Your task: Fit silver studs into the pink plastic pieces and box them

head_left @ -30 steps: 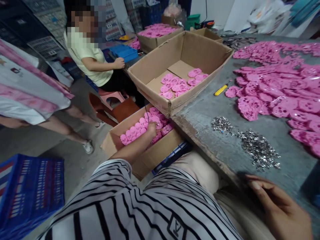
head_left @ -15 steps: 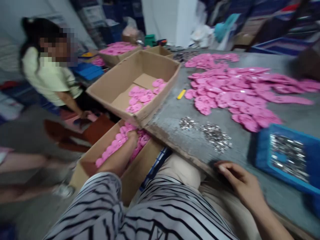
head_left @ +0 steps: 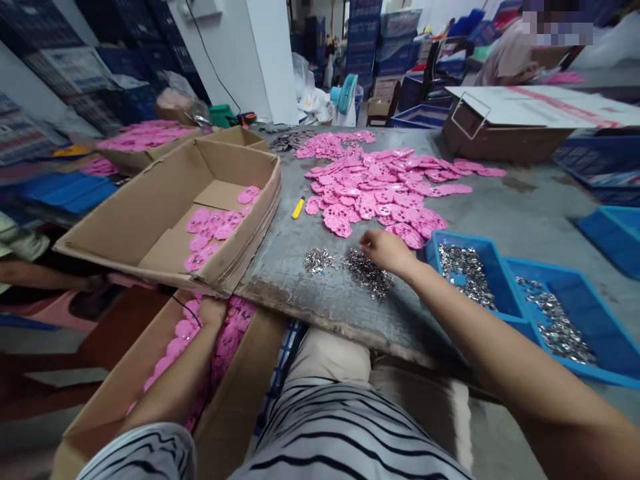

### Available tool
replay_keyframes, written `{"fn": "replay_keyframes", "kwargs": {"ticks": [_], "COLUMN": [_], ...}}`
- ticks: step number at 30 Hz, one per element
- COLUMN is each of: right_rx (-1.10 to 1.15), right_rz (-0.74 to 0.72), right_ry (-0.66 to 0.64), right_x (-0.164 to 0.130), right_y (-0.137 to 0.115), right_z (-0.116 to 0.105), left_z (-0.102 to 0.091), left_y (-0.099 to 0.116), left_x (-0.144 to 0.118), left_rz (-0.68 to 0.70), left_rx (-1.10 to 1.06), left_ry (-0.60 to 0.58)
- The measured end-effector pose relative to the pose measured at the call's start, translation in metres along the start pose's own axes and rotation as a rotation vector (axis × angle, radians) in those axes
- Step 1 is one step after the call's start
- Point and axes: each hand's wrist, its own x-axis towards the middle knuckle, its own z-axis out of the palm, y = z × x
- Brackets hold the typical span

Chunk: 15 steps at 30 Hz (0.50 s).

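Observation:
My left hand (head_left: pixel 213 312) reaches down into a cardboard box (head_left: pixel 250 373) below the table edge, among flat pink pieces (head_left: pixel 234 333) with small holes. Its fingers are hidden there. At the near side of the table, my right hand (head_left: pixel 386 249) is over a pile of small shiny metal parts (head_left: pixel 369 279), fingers curled and pressed together. Whatever they hold is too small to make out. A smaller pile of metal parts (head_left: pixel 319 261) lies just left of it. Behind my right hand spreads a large heap of pink pieces (head_left: pixel 370 193).
A wide cardboard box (head_left: pixel 125 200) with several pink pieces stands at the table's left corner. Beside the heap lies a yellow-handled tool (head_left: pixel 299 207). Blue bins (head_left: pixel 505 313) of metal parts sit right of my forearm. Co-workers are at far left and back right.
My view has turned to the right. My right hand has moved from the table's front edge to the metal parts, its fingers closing. My left hand stays in the lower box.

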Motion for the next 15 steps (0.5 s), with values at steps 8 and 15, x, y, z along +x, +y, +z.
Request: {"fn": "replay_keyframes", "kwargs": {"ticks": [8, 15], "right_rx": [-0.084, -0.023], "right_rz": [0.080, 0.066], "right_ry": [0.089, 0.168], "right_x": [0.057, 0.018], "right_y": [-0.028, -0.014], "right_z": [0.032, 0.022], "left_z": [-0.025, -0.049], "left_y": [0.008, -0.002], "left_x": [-0.013, -0.069], "left_rz": [0.109, 0.202], "left_rx": [0.127, 0.086], "left_ry": [-0.050, -0.400]}}
